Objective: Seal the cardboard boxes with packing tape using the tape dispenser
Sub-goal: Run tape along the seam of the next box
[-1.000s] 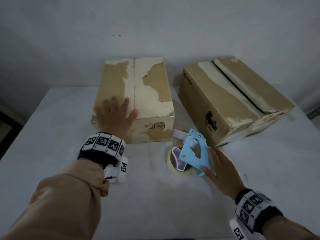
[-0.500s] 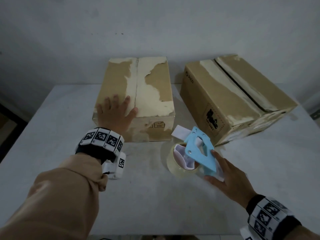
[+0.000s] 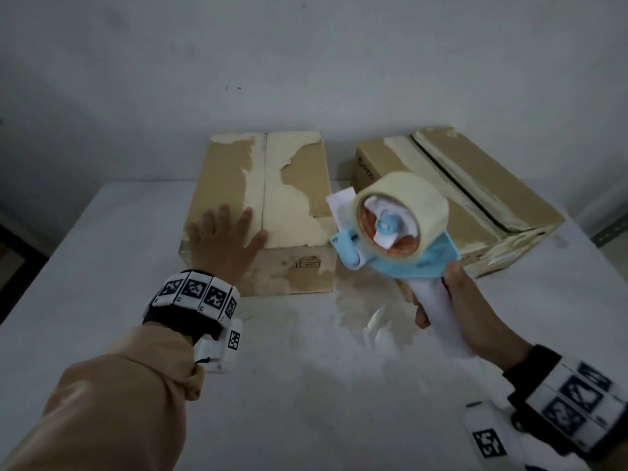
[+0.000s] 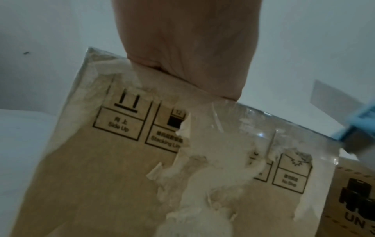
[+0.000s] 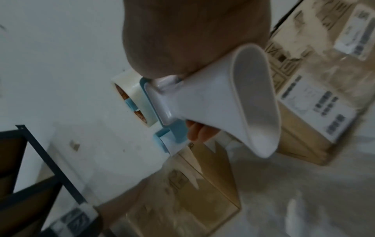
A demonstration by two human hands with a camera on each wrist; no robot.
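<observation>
Two boxes [image 3: 265, 205] [image 3: 475, 192]; right reads "PICO", left "Side Up".

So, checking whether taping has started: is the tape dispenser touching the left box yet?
No, the right hand holds the tape dispenser in the air, clear of the left box.

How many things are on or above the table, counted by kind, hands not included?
Boxes: 2, left box and right box
Dispensers: 1, the dispenser
Tape rolls: 1, the roll mounted on it
Total: 4
</observation>
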